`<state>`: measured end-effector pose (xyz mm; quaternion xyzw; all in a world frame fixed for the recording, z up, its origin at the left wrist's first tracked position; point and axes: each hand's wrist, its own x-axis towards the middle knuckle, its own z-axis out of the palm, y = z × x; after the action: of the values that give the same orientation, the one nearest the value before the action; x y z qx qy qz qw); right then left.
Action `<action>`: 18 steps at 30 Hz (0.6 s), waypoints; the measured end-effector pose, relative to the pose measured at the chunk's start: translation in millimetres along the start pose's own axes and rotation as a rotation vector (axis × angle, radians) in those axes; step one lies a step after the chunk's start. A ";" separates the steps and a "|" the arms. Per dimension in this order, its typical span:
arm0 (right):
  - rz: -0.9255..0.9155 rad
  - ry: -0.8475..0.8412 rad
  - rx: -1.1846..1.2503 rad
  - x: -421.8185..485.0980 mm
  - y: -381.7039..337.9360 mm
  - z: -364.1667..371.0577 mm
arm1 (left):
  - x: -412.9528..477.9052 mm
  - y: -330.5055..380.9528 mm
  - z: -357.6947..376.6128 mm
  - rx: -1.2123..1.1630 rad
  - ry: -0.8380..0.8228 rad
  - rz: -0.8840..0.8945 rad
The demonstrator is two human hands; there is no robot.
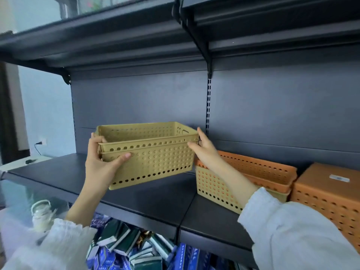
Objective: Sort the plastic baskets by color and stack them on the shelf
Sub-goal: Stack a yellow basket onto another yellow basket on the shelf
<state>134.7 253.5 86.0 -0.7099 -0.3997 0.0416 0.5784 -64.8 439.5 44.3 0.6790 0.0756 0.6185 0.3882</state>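
Two nested yellow perforated baskets (pixel 155 158) hang above the dark shelf (pixel 152 203), held between both hands. My left hand (pixel 101 162) grips their left end, thumb on the front wall. My right hand (pixel 204 151) holds the right end at the rim. To the right, an orange basket (pixel 263 168) sits nested inside another yellow basket (pixel 212 188) on the shelf. Further right stands an orange basket (pixel 327 193) turned upside down, with a small label on its base.
Another dark shelf (pixel 136 41) runs overhead. The slotted upright (pixel 208 106) divides the back panel. Below the shelf lie several blue and green boxes (pixel 136 250). A white handled object (pixel 41 211) sits at lower left, near a glass surface.
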 end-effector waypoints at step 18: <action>-0.097 0.066 -1.225 -27.3 57.0 -61.1 | -51.7 -65.3 84.2 0.421 0.140 -0.122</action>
<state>177.7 187.9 46.3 -0.8952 -0.3645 -0.2440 0.0790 24.0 417.8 -31.0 0.6946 0.2708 0.6101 0.2683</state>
